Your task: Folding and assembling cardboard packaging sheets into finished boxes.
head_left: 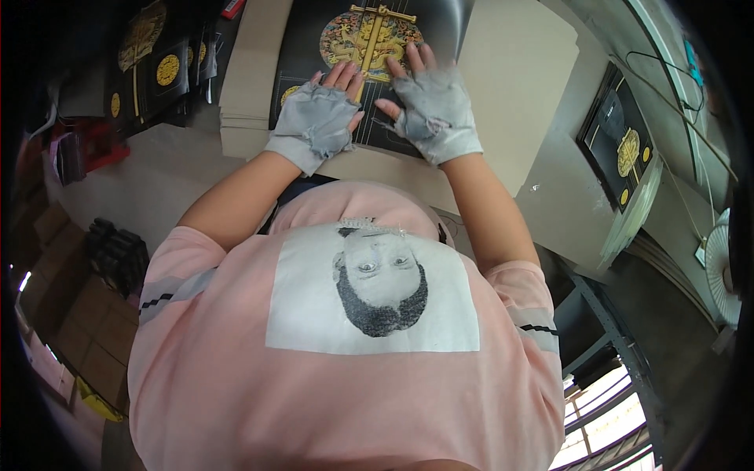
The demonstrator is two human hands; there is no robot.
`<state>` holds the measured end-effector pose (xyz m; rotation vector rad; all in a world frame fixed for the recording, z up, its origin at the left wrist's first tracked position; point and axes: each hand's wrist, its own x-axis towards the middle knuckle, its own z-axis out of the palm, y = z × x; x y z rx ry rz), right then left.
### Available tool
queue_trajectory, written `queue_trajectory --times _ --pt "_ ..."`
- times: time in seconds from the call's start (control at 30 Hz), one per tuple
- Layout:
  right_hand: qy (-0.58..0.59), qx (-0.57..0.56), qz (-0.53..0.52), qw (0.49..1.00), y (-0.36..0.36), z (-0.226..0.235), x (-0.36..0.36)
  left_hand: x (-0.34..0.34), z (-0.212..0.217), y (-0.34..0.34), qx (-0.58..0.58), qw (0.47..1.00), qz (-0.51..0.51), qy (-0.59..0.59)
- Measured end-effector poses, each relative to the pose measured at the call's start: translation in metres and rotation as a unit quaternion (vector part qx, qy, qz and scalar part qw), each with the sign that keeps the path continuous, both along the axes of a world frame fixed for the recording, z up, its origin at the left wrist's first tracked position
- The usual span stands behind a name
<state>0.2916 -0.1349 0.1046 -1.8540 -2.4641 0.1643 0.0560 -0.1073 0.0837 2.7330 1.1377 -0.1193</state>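
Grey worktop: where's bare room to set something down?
Right: worktop between the beige flat board and the black-and-gold printed stack. Left: between the red object and bare left forearm. Crowded: upper middle, where the grey-gloved left hand and right hand lie over the black sheet with gold emblem.

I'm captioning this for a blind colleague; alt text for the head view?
Left hand and right hand, in frayed grey fingerless gloves, spread palm-down over a black sheet bearing an ornate round golden emblem, amid pale cardboard. Similar prints lie either side.
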Motion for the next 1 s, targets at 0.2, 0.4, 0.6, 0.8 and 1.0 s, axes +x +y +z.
queue_trajectory --times 0.2,0.4,0.6,0.8,1.0 --pt "0.029 0.064 0.072 0.995 0.115 0.011 0.039 -0.003 0.005 0.002 -0.041 0.999 0.007 0.035" --pt "-0.022 0.036 -0.047 0.998 0.222 0.009 0.076 -0.002 0.005 0.007 -0.087 0.996 0.006 0.022" --pt "-0.02 0.083 -0.11 0.99 0.269 -0.009 0.088 -0.006 0.003 0.0 -0.069 0.997 0.016 -0.03" --pt "-0.069 0.147 -0.072 0.984 0.227 0.014 0.066 -0.003 0.002 0.001 -0.065 0.998 0.015 -0.008" --pt "0.04 0.026 0.12 0.992 0.067 0.009 0.027 -0.001 0.002 0.002 -0.041 0.999 0.007 0.015"
